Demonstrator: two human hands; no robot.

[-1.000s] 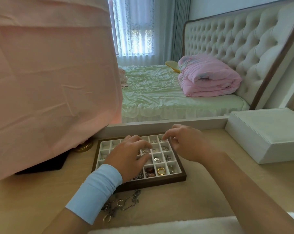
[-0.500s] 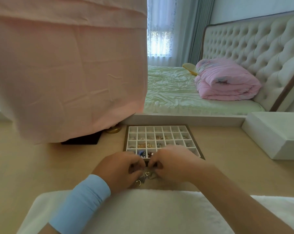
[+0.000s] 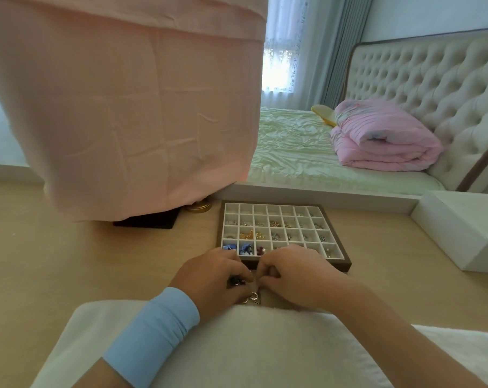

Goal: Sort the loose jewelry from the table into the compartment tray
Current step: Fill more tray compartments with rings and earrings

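Note:
A brown compartment tray (image 3: 220, 231) with white cells stands on the table, holding small rings, gold pieces and blue and red beads. Just in front of its near edge lies a small heap of loose jewelry (image 3: 251, 296) with rings and a chain. My left hand (image 3: 212, 281), with a light blue sleeve at the wrist, curls its fingers round dark pieces of the heap. My right hand (image 3: 290, 275) meets it fingertip to fingertip and pinches at the same heap. The hands hide most of the heap.
A pink cloth (image 3: 125, 107) drapes over something at the back left, above a black pad (image 3: 146, 219) and a gold lid (image 3: 199, 206). A white box (image 3: 461, 233) stands at the right. A white fluffy cloth (image 3: 237, 345) lies nearest me.
Both hands have drawn back from over the tray to the loose heap in front of it. The view has shifted, so the tray sits farther from me.

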